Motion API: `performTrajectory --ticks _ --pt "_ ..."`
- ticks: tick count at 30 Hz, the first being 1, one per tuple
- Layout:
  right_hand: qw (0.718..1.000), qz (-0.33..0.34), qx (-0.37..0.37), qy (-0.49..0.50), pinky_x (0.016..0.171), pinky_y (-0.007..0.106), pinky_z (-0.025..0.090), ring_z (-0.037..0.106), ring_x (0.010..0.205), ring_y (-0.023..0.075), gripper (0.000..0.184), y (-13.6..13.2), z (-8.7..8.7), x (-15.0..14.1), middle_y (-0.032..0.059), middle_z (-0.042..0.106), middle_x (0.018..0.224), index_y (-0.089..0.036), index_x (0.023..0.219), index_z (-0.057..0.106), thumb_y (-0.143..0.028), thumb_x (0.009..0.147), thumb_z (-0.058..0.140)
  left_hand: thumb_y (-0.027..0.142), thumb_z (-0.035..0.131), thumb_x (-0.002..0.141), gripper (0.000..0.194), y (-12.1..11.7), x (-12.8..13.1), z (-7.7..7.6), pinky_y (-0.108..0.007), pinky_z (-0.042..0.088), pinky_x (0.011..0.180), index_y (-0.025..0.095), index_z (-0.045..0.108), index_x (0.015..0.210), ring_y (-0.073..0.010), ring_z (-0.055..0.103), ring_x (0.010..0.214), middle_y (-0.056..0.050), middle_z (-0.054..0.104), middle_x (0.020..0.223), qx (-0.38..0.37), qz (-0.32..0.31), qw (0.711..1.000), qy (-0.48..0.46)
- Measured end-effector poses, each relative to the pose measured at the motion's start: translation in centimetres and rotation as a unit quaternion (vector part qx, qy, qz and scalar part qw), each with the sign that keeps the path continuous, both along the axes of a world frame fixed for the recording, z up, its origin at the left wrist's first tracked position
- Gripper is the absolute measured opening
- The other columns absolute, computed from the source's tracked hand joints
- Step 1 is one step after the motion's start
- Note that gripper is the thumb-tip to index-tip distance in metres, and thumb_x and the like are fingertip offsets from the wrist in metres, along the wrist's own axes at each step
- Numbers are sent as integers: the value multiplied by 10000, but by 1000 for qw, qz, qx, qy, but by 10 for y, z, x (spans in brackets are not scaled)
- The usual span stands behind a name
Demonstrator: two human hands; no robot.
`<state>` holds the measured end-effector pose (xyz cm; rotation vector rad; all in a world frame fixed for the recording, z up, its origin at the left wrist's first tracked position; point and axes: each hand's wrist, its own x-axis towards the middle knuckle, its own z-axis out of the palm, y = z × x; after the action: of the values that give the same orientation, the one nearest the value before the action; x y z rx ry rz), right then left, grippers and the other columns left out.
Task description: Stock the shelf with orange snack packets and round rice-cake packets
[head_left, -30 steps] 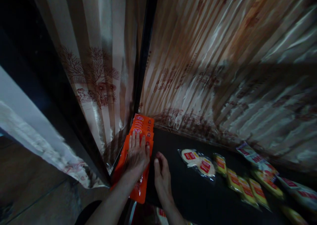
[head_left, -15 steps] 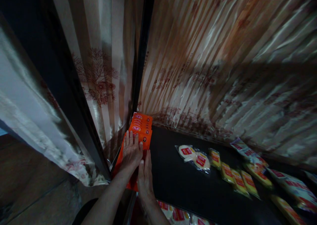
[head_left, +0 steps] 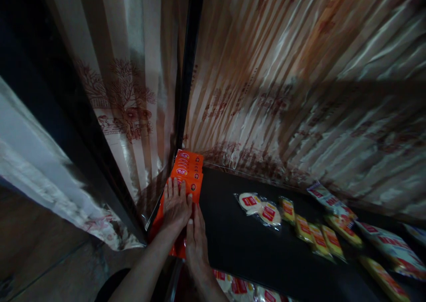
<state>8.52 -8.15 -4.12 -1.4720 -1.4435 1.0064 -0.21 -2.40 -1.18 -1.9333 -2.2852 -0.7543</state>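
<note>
Several flat orange packets [head_left: 187, 165] lie overlapped in a row along the left end of a black shelf [head_left: 233, 240]. My left hand [head_left: 175, 209] rests flat on top of the packets, palm down with its fingers stretched out. Against the packets' right edge lies my right hand [head_left: 197, 240], its fingers straight and pointing to the back. The two hands touch or nearly touch near the thumbs. My hands and forearms cover much of the front packets.
Round white wrapped items [head_left: 261, 209] lie mid-shelf. Right of them are small yellow packets [head_left: 317, 240] and larger bags [head_left: 391, 249]. More packages [head_left: 241, 288] show on a lower level. A dark upright post [head_left: 188, 67] and hanging printed sheeting [head_left: 253, 93] bound the corner.
My right hand has moved left from the bare shelf onto the orange packets' right side. My left hand stays on top of the packets. The view has shifted slightly.
</note>
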Motion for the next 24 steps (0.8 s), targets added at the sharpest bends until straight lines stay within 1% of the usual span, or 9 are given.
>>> performTrajectory --ticks 3,6,10,14,18,21,24 --pt "1000 -10 13 2 1126 458 221 226 1383 253 713 -5 -2 0 119 282 1493 -122 1398 340 -599 870 281 308 410 872 464 0 2 2 -496 262 1096 88 516 1266 -318 247 1362 -174 418 1402 16 4 1000 1" --pt "1000 -20 22 -1 1121 454 240 252 1373 259 688 -11 -5 4 128 297 1486 -122 1397 337 -569 875 325 304 402 872 457 0 3 4 -495 271 1090 80 528 1250 -317 249 1362 -182 423 1397 29 5 1000 1" --pt "999 -12 45 -25 1115 464 258 283 1359 262 655 -17 -10 11 148 331 1465 -99 1387 347 -518 884 355 305 405 869 456 -2 3 7 -488 282 1085 72 534 1240 -321 261 1356 -192 436 1385 27 8 1000 7" --pt "994 5 92 -55 1090 473 313 347 1328 263 567 -19 -14 15 135 397 1430 -131 1357 408 -456 895 376 305 428 861 464 -2 5 6 -488 281 1084 69 531 1247 -338 260 1353 -202 444 1377 23 9 1000 9" --pt "989 10 128 -81 1064 468 363 380 1309 262 485 -23 -19 16 115 443 1402 -167 1334 452 -379 901 401 311 432 859 469 -2 5 2 -496 274 1084 74 533 1250 -356 259 1349 -203 453 1370 20 -1 1000 7" --pt "988 10 127 -84 1051 466 383 390 1302 267 486 -26 -21 17 113 444 1402 -178 1330 459 -378 888 438 310 432 856 469 -2 4 -2 -497 265 1088 69 537 1244 -351 257 1352 -205 459 1363 25 3 1000 4" --pt "992 2 105 -72 1053 459 380 397 1297 269 504 -22 -19 21 124 443 1401 -167 1308 483 -424 876 450 296 427 857 456 3 3 -2 -488 255 1096 80 539 1242 -328 253 1360 -188 456 1373 30 8 1000 -6"
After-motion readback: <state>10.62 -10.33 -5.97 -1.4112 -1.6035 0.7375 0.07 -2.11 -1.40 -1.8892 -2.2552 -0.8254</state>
